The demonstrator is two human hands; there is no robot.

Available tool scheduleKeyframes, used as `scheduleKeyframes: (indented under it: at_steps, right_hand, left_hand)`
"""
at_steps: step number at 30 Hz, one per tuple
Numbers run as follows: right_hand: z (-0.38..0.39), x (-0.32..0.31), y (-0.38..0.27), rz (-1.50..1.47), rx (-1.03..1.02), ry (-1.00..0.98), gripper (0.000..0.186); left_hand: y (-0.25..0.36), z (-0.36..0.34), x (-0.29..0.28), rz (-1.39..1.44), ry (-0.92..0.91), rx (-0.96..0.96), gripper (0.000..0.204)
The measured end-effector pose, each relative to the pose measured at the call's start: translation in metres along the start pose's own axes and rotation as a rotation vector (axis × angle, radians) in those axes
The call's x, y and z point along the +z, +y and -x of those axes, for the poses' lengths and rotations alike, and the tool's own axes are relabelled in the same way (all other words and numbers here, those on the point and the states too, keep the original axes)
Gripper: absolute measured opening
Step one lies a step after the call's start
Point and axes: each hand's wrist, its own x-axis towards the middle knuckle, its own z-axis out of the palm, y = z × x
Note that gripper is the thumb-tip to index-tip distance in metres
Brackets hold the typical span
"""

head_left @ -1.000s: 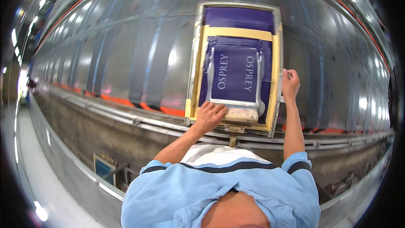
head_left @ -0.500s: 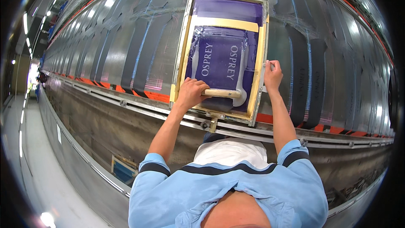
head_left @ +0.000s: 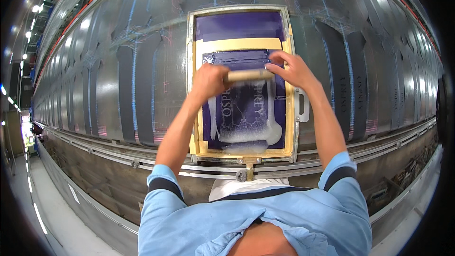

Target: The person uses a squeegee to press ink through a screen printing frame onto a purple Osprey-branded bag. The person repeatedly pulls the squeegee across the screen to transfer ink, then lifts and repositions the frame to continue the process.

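Observation:
A squeegee with a pale wooden handle (head_left: 249,75) lies across the far part of a purple printing screen (head_left: 237,103). My left hand (head_left: 211,81) is closed round the handle's left end. My right hand (head_left: 295,72) is at the right end, its thumb against or just over the wood; thumb and fingers are curved but apart. Whitish translucent ink (head_left: 271,130) lies in a U along the screen's sides and near end, around two columns of pale lettering. Yellow tape (head_left: 239,44) borders the mesh inside a metal frame (head_left: 191,57).
The frame rests on a long grey printing table (head_left: 166,76) with dark cut fabric pieces (head_left: 125,85) and blue lines. A metal side handle (head_left: 303,105) juts from the frame's right. A metal rail (head_left: 156,163) with a knob (head_left: 241,176) runs along the near edge. A walkway (head_left: 61,213) lies left.
The squeegee has moved from the screen's near end to its far part with my left hand. My right hand has left the frame's side handle for the squeegee's right end. The view has shifted.

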Motion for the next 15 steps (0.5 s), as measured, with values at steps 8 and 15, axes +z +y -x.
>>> scheduleKeyframes:
  at_steps: [8,15]
  right_hand:
    - [-0.104,0.024,-0.012,0.526,-0.031,-0.278,0.040]
    - [0.056,0.063,-0.041,0.517,-0.139,-0.264,0.024]
  left_hand:
    - [-0.043,-0.085,-0.008,0.031,-0.044,-0.087,0.038]
    - [0.028,0.064,0.025,-0.008,-0.057,-0.009,0.023]
